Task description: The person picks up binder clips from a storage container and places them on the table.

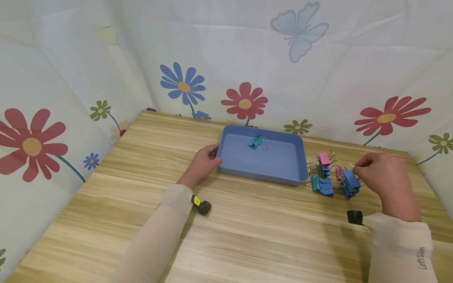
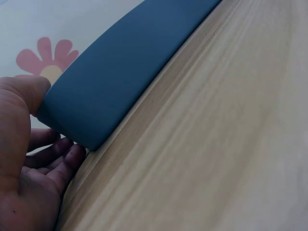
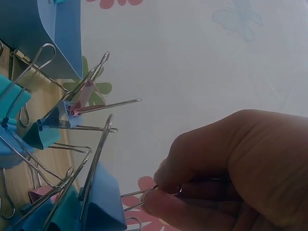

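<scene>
My left hand (image 1: 202, 163) grips the left end of a blue tray (image 1: 262, 177). In the left wrist view, the thumb (image 2: 29, 91) lies at the tray's rim and the fingers curl by its lower corner. One teal binder clip (image 1: 255, 142) lies inside the tray, near the back. Beyond the tray's right end, my right hand (image 1: 383, 173) pinches a binder clip's wire handle (image 3: 139, 195) between thumb and forefinger. That clip's body is hidden behind a blue binder clip (image 3: 103, 199) in the right wrist view.
Several binder clips stand piled right of the tray: a pink one (image 1: 324, 158), a teal one (image 1: 317, 184) and blue ones among them, wire handles crossing. A flower-printed curtain (image 1: 212, 43) hangs behind the wooden table (image 1: 247, 236).
</scene>
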`<action>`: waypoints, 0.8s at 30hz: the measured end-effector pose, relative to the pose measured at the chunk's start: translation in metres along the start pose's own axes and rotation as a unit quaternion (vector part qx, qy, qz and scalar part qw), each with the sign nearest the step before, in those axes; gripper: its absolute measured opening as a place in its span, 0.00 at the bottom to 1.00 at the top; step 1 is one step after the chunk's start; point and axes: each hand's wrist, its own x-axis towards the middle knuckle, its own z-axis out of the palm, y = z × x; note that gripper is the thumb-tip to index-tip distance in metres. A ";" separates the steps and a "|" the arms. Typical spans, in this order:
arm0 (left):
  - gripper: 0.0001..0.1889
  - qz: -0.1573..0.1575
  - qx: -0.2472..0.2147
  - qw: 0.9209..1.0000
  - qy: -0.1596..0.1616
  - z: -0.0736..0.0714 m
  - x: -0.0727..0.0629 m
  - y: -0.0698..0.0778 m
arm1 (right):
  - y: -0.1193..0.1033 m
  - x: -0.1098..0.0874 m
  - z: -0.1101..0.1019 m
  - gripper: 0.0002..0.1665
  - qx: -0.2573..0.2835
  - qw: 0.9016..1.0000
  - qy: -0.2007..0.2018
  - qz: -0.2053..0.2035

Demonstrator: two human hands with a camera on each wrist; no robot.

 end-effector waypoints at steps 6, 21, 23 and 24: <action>0.33 0.001 -0.001 1.000 0.002 0.000 0.000 0.000 | 0.000 0.000 0.001 0.12 -0.004 1.000 0.004 -0.012; 0.33 0.003 -0.003 1.000 0.003 0.001 0.000 0.001 | -0.001 -0.002 -0.002 0.15 -0.012 1.000 0.009 -0.021; 0.33 0.006 -0.002 1.000 0.003 0.001 0.000 0.001 | -0.002 -0.003 -0.003 0.17 -0.009 1.000 0.012 -0.018; 0.33 0.007 -0.001 1.000 0.004 0.001 0.000 0.001 | -0.001 -0.003 -0.003 0.18 -0.009 1.000 0.015 -0.018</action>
